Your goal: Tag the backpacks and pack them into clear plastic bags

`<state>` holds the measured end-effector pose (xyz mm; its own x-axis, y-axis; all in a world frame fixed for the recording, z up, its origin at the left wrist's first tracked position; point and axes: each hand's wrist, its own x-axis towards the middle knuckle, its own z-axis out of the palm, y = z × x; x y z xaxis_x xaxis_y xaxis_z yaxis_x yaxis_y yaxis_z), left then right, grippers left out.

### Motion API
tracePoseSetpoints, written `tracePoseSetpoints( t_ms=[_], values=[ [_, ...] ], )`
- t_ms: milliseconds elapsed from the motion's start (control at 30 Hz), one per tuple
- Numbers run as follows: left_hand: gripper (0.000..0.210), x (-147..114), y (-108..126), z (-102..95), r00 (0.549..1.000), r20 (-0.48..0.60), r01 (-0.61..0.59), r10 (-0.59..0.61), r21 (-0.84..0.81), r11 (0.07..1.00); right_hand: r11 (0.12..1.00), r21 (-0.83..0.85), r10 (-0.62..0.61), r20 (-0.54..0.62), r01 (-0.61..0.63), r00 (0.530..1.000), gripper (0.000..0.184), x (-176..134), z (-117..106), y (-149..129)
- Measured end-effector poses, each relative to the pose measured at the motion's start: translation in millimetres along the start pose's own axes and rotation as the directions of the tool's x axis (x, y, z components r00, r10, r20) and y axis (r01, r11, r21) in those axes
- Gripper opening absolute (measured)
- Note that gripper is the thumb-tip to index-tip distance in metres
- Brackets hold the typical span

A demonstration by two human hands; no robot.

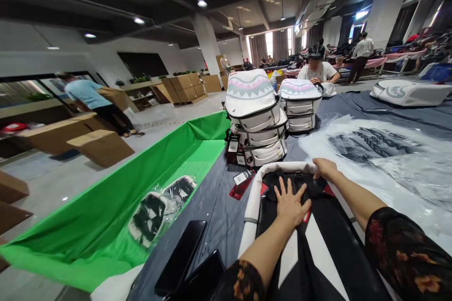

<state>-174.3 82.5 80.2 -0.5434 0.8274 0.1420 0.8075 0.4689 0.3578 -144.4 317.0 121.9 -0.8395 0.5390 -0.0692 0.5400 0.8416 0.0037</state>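
Note:
A black and white backpack [321, 240] lies on the dark-covered table [219, 193] right in front of me, its padded black side up. My left hand [291, 204] is spread flat on that black panel, fingers apart. At the far right corner, my right hand [324, 169] has its fingers curled over the white rim of the backpack. Just left of the backpack rest a hang tag [242, 177] and a shiny red packet [240, 191]. Black straps and buckles run along the top of the panel.
Stacked white backpacks [256, 108] stand beyond my hands. Clear plastic bags [406, 164] cover the table at right. A green fabric bin [102, 216] at left holds plastic-wrapped bags [158, 211]. Two black phone-like slabs [181, 256] lie near me. A co-worker [318, 73] sits across the table.

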Motion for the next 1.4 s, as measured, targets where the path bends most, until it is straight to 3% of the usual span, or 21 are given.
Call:
tracePoseSetpoints(
  t_ms=[100, 200, 300, 367, 433, 500, 567, 600, 633, 700, 733, 867, 967, 1033, 1100, 1167, 1233, 1300, 1400],
  values=[
    [0.055, 12.5, -2.3, -1.6, 0.999, -0.031, 0.019, -0.018, 0.019, 1.000, 0.999, -0.026, -0.044, -0.132, 0.041, 0.990, 0.040, -38.5, 5.7, -12.4],
    [0.055, 13.6, -0.1, -3.8, 0.998, -0.063, 0.019, -0.018, 0.019, 1.000, 0.983, -0.024, -0.185, -0.172, 0.184, 0.968, 0.041, -102.5, 18.3, -27.6],
    [0.052, 13.6, 2.4, -11.2, 0.996, -0.070, 0.048, -0.051, -0.047, 0.998, 0.895, 0.009, -0.435, -0.199, 0.445, 0.878, 0.047, -162.2, 35.8, -49.7],
    [0.047, 12.5, 2.9, -21.6, 0.996, -0.051, 0.073, -0.077, -0.077, 0.994, 0.842, 0.014, -0.521, -0.235, 0.539, 0.821, 0.052, -185.5, 46.3, -65.8],
    [0.049, 4.8, 3.3, -36.8, 0.999, 0.007, 0.039, -0.039, -0.087, 0.995, 0.856, 0.018, -0.495, -0.255, 0.516, 0.831, 0.052, -194.5, 54.2, -78.5],
    [0.041, -14.7, 4.3, -55.4, 0.990, 0.112, -0.070, 0.085, -0.129, 0.989, 0.884, 0.027, -0.443, -0.267, 0.466, 0.856, 0.050, -195.4, 59.4, -86.0],
    [0.027, -46.0, 5.4, -72.8, 0.917, 0.251, -0.253, 0.309, -0.232, 0.939, 0.893, 0.029, -0.425, -0.267, 0.448, 0.865, 0.051, -194.9, 62.1, -90.0],
    [0.023, -63.9, 5.7, -78.5, 0.844, 0.306, -0.358, 0.441, -0.290, 0.888, 0.898, 0.021, -0.419, -0.264, 0.440, 0.869, 0.051, -195.2, 62.8, -91.5],
    [0.026, -81.4, 5.5, -81.0, 0.740, 0.341, -0.479, 0.579, -0.337, 0.810, 0.902, 0.009, -0.414, -0.263, 0.431, 0.872, 0.051, -195.7, 63.5, -92.9],
    [0.032, -109.6, 4.2, -75.0, 0.594, 0.361, -0.658, 0.719, -0.296, 0.692, 0.911, -0.016, -0.400, -0.283, 0.413, 0.871, 0.051, -195.8, 65.3, -94.9],
    [0.032, -118.7, 3.1, -67.2, 0.574, 0.369, -0.708, 0.731, -0.225, 0.669, 0.913, -0.020, -0.393, -0.311, 0.407, 0.866, 0.050, -194.9, 66.4, -95.0],
    [0.025, -129.0, -3.8, -27.2, 0.685, 0.355, -0.692, 0.636, 0.045, 0.720, 0.891, 0.091, -0.352, -0.479, 0.444, 0.804, 0.045, -187.5, 65.4, -90.8],
    [0.039, -128.8, -10.7, -13.0, 0.781, 0.211, -0.620, 0.588, 0.146, 0.771, 0.856, 0.143, -0.354, -0.540, 0.498, 0.763, 0.037, -194.2, 45.5, -91.7],
    [0.044, -126.8, -16.5, -14.5, 0.785, 0.155, -0.619, 0.600, 0.166, 0.767, 0.738, 0.129, -0.519, -0.518, 0.662, 0.679, 0.031, -210.1, 25.4, -99.2],
    [0.046, -122.0, -24.2, -20.6, 0.728, 0.185, -0.685, 0.660, 0.146, 0.714, 0.469, 0.149, -0.782, -0.388, 0.871, 0.488, 0.022, -229.9, 9.8, -111.5],
    [0.049, -116.6, -33.1, -26.3, 0.657, 0.237, -0.752, 0.716, 0.127, 0.647, 0.249, 0.242, -0.934, -0.197, 0.938, 0.299, 0.013, -245.6, 6.1, -124.5],
    [0.053, -113.7, -41.2, -27.3, 0.643, 0.244, -0.764, 0.726, 0.142, 0.629, 0.221, 0.297, -0.963, -0.083, 0.929, 0.256, 0.004, -252.2, 16.1, -133.8],
    [0.054, -114.4, -47.2, -22.9, 0.715, 0.162, -0.699, 0.680, 0.189, 0.690, 0.213, 0.283, -0.962, -0.108, 0.935, 0.252, 0.002, -251.0, 36.1, -137.7],
    [0.058, -117.3, -52.0, -12.5, 0.826, -0.008, -0.549, 0.564, 0.214, 0.808, 0.091, 0.186, -0.946, -0.292, 0.978, 0.144, 0.010, -244.5, 70.3, -136.1]
  ],
)
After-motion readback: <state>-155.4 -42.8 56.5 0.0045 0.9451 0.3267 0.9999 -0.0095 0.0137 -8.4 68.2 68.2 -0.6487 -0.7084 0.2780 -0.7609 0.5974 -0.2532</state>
